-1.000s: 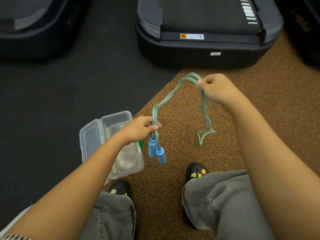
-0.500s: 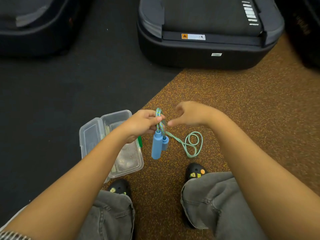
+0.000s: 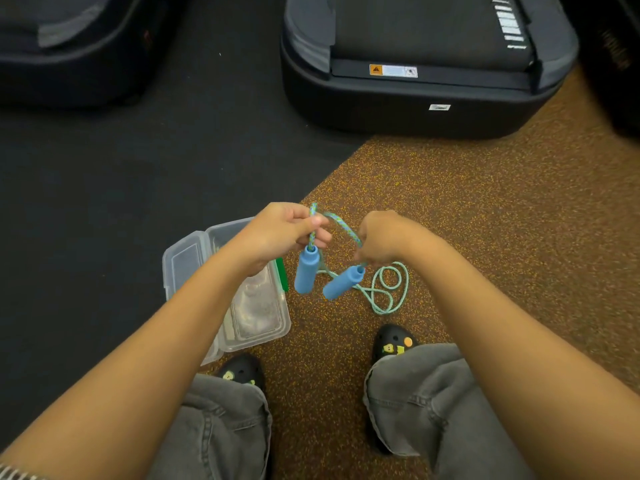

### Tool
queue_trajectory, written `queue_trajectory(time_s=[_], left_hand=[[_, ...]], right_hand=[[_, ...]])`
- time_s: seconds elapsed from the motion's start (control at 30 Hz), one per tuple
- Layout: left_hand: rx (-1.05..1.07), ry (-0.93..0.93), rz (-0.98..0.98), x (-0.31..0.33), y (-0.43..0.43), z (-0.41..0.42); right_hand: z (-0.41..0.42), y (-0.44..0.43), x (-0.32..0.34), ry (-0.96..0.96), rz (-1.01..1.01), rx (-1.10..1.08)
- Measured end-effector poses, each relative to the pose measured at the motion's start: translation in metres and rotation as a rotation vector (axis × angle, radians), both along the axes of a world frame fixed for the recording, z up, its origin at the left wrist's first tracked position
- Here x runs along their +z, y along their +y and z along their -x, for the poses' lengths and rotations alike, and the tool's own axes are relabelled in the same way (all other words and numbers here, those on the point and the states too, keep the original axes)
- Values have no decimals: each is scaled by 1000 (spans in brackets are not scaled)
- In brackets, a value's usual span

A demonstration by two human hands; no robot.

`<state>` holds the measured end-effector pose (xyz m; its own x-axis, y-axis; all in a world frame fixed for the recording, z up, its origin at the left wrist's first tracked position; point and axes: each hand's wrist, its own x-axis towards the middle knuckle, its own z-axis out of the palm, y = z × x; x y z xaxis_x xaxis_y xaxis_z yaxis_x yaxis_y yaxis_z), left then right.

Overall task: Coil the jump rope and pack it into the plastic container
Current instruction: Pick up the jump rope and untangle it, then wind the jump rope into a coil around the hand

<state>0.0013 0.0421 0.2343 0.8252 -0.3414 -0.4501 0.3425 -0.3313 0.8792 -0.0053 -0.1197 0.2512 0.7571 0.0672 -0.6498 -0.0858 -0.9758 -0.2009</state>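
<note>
Splitting apart, blue handles (image 3: 325,277) now separate; right hand (image 3: 381,242) grips rope (image 3: 341,223).

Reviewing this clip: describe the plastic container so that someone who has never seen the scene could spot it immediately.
Find the seam where the black floor meets the speckled brown mat. Beneath the left hand, just ahead of the left shoe, lies the plastic container. It is the only clear, see-through box, lying open with a green latch on its edge.

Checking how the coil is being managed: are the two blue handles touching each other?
Apart. The head view shows speckled floor between the left handle, hanging from the left hand, and the tilted right handle below the right hand.
</note>
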Motion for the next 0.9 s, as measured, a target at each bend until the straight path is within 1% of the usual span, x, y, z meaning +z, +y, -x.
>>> queue_trajectory(time_s=[0.13,0.2,0.23,0.27,0.33,0.43,0.5,0.6,0.7,0.77,0.83,0.9], left_hand=[[67,-5,-29,8,8,1],[71,-15,-54,10,8,4],[58,-22,-62,11,7,6],[43,-25,-61,13,5,8],[20,-25,-43,15,2,9],[5,-11,8,16,1,9],[14,-2,63,17,1,9],[63,42,200,21,3,7],[124,99,283,26,10,3],[140,118,294,27,14,2],[88,136,275,28,15,2],[-29,161,233,28,16,4]], right_hand=[[-5,-11,6,38,209,-110],[-8,-15,13,35,223,-138],[-8,-16,15,23,197,-151],[-8,-16,16,-1,142,-171],[-7,-14,16,-91,-33,-178],[-6,-4,17,-238,-295,-24],[-8,2,14,-270,-378,64],[-9,7,12,-296,-417,104],[-11,5,17,-295,-492,40],[-13,4,21,-295,-623,-54],[-13,3,25,-283,-783,-146],[-12,4,27,-320,-845,-142]])
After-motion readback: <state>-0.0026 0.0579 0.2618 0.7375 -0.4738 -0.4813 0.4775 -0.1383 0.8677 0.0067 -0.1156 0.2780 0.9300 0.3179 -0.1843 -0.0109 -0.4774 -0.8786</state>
